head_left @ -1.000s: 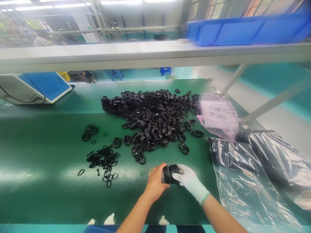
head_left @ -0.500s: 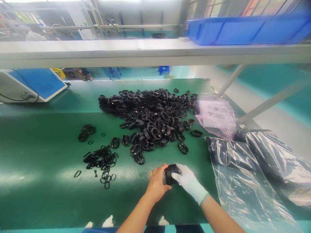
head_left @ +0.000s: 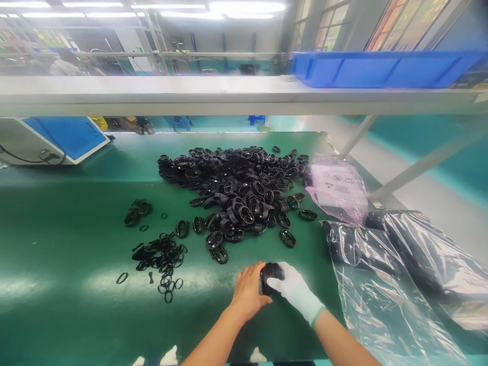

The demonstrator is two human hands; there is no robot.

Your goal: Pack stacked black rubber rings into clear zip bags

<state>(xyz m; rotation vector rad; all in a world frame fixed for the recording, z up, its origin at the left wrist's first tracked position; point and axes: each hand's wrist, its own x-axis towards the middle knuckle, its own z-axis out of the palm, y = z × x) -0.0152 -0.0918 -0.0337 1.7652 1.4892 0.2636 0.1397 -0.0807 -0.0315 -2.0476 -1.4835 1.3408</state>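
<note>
Green tabletop [head_left: 76, 315]: your bare L hand [head_left: 247, 291] & gloved R hand [head_left: 294, 287] clamp fingers on black coil stack [head_left: 268, 277] btwn them, prob. to keep it aligned; loose pile [head_left: 236, 175] beyond fingers, likely for reach.

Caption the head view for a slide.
Bare left hand and gloved right hand holding black loops near a pile on green tabletop.

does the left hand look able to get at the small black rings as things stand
Probably yes: only green tabletop lies between the left hand and the small black rings, though that hand would likely have to let go of the black bundle first.
</note>
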